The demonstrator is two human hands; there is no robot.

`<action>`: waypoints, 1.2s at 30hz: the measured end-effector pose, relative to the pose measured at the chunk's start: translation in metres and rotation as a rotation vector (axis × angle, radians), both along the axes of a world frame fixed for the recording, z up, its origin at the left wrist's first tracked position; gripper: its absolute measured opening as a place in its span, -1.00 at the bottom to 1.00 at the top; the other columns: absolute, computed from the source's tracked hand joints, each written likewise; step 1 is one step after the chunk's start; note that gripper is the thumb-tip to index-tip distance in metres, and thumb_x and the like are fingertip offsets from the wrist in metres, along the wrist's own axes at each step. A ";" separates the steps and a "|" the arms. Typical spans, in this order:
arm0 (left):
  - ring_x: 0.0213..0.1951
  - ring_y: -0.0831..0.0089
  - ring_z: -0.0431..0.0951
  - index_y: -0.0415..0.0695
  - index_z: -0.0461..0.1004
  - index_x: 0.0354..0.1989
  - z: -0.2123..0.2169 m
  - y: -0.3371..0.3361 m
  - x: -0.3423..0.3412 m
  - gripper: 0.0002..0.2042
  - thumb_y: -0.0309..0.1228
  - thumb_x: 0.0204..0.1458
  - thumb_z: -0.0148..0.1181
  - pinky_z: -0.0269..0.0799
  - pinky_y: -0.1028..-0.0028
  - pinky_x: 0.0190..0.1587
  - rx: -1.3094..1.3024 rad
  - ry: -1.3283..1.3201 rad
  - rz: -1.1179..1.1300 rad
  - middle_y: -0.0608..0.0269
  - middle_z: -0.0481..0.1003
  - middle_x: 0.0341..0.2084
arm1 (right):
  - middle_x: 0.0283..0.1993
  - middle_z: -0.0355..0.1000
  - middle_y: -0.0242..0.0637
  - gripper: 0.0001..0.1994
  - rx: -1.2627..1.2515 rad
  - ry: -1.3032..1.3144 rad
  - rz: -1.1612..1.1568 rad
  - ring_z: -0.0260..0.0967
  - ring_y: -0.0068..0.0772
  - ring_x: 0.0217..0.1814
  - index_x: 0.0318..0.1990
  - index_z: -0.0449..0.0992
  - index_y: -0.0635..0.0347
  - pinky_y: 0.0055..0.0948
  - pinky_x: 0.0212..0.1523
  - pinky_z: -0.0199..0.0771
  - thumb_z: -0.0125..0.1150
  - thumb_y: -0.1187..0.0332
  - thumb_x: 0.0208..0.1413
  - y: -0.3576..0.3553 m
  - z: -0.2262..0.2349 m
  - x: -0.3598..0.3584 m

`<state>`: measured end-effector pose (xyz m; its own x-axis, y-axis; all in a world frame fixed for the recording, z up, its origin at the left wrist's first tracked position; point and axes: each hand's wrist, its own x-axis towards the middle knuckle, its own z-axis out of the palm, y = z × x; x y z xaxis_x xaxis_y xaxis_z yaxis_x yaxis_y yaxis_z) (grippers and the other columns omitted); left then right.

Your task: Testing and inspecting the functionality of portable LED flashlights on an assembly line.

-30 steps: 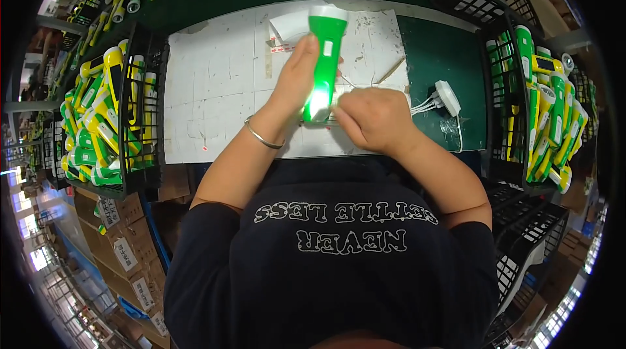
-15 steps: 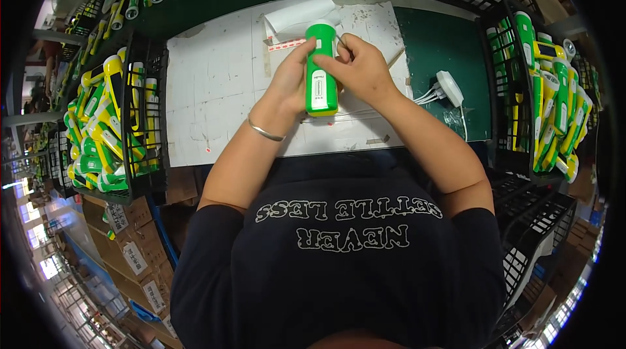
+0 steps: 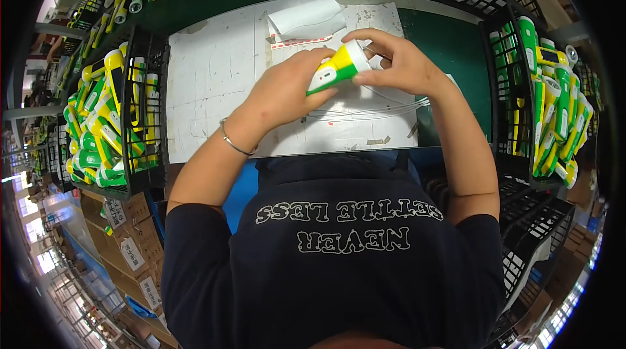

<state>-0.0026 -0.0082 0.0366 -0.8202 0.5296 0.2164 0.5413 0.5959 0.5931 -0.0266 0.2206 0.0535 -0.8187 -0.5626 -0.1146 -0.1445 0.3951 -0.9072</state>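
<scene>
White outlined lettering (image 3: 353, 239) is running in two upside-down rows across the front of the dark shirt (image 3: 365, 293). At the near left, white labels (image 3: 132, 254) with dark characters are sticking to cardboard boxes (image 3: 145, 226).

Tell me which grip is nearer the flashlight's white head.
Right: the right grip is at the white head; the left grip holds the flashlight's body, farther back.

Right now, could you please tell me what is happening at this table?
A person holds a yellow, green and white flashlight above a white board: the left hand grips its body, the right hand is at its white head. A curled white sheet lies beyond. Black crates of similar flashlights stand on both sides.
</scene>
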 end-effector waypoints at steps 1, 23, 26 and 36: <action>-0.20 0.14 0.49 -0.15 0.29 0.00 0.005 -0.007 0.002 -0.55 -0.38 -0.12 0.19 0.42 0.35 -0.17 -0.096 -0.041 -0.016 0.05 0.45 -0.22 | -0.38 0.30 -0.51 -0.40 0.001 -0.003 0.007 -0.03 -0.78 -0.51 0.08 0.34 0.08 -0.71 -0.51 0.01 0.36 0.29 -0.21 0.001 -0.002 0.003; -0.17 0.21 0.48 -0.34 0.13 0.09 -0.048 -0.038 -0.001 -0.35 -0.26 -0.13 0.23 0.36 0.39 -0.09 0.390 -0.752 0.340 -0.05 0.44 -0.20 | -0.28 0.42 -0.30 -0.74 0.481 0.454 -0.392 0.41 -0.18 -0.23 -0.22 0.49 0.08 -0.28 -0.23 0.40 0.18 0.20 -0.06 -0.067 -0.090 -0.007; -0.10 0.17 0.46 -0.31 0.13 0.10 -0.056 -0.036 -0.003 -0.35 -0.26 -0.13 0.24 0.35 0.38 -0.05 0.339 -0.594 0.365 -0.08 0.42 -0.15 | -0.36 0.43 -0.36 -0.78 0.205 0.268 -0.345 0.40 -0.47 -0.34 -0.27 0.47 0.20 -0.48 -0.31 0.38 0.17 0.25 0.02 -0.054 -0.078 -0.007; -0.10 0.07 0.45 -0.20 0.15 0.10 -0.033 0.003 0.001 -0.39 -0.33 -0.15 0.24 0.36 0.32 -0.05 0.209 -0.335 0.312 -0.05 0.39 -0.12 | -0.46 0.42 -0.42 -0.80 -0.267 -0.169 -0.308 0.30 -0.72 -0.40 -0.34 0.47 0.29 -0.70 -0.31 0.27 0.19 0.31 0.05 -0.034 -0.048 0.004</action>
<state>-0.0015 -0.0054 0.0039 -0.9752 0.2210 -0.0105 0.1155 0.5489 0.8279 -0.0223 0.1861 0.0051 -0.9353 -0.3229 -0.1450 0.1025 0.1450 -0.9841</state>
